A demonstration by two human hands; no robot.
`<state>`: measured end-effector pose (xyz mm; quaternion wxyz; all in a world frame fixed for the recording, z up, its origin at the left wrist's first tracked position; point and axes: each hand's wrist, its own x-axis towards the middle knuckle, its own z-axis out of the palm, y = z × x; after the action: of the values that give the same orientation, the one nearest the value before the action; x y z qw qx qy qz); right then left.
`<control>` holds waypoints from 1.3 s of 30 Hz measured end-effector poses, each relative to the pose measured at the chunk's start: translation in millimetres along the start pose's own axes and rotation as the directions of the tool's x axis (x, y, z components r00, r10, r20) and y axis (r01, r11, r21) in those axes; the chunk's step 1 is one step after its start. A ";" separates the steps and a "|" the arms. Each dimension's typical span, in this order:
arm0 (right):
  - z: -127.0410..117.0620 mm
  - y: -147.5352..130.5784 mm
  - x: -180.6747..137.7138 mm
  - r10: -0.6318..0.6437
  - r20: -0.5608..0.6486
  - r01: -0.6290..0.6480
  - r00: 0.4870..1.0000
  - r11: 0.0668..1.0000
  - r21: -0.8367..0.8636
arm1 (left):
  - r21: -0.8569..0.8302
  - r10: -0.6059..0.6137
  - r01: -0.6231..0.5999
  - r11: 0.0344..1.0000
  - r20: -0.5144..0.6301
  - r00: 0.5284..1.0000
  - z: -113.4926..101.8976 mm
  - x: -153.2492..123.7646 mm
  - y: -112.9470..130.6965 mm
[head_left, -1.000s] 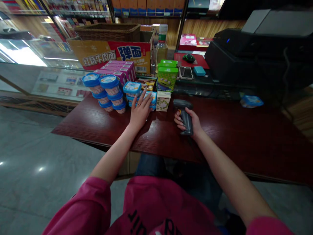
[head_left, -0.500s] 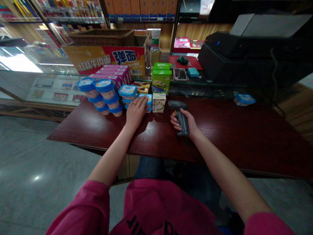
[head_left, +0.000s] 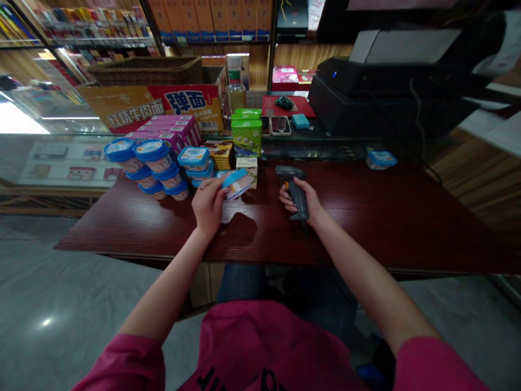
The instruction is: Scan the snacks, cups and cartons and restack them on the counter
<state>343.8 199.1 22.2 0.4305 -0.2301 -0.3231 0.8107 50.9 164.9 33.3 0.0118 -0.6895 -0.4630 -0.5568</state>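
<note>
My left hand grips a small plastic tub with a blue lid, tilted and raised above the table. Its shadow falls on the wood below. My right hand is wrapped round a dark barcode scanner, whose head faces left toward the tub. Behind the held tub is a small cream carton, partly hidden by it. To the left stand stacked blue-lidded rectangular tubs and round blue-lidded cups.
Green packs, purple boxes, a bottle and a noodle carton stand at the back. A lone blue-lidded tub sits at the right of the brown table. Black machines fill the back right.
My left hand has lifted a blue-lidded tub off the stack, bringing it nearer and tilting it. My right hand still holds the scanner. The view has shifted slightly right.
</note>
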 end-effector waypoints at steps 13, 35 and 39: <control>-60.6 -53.6 -46.9 -0.140 -0.218 0.166 0.966 0.981 0.103 | -0.657 -0.425 0.736 0.161 0.627 0.653 176.5 24.7 42.4; -53.1 -49.1 -53.9 -0.107 -0.168 0.113 0.980 0.993 0.027 | -0.671 -0.457 0.703 -0.237 0.715 0.528 250.5 51.0 34.6; -53.4 -48.8 -54.5 -0.110 -0.165 0.119 0.980 0.992 0.044 | -0.693 -0.465 0.704 -0.155 0.680 0.567 248.3 51.0 35.1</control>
<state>434.0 190.9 26.0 0.5074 -0.2646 -0.2779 0.7716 259.2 308.8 -3.7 -0.7110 -0.2943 -0.2731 -0.5773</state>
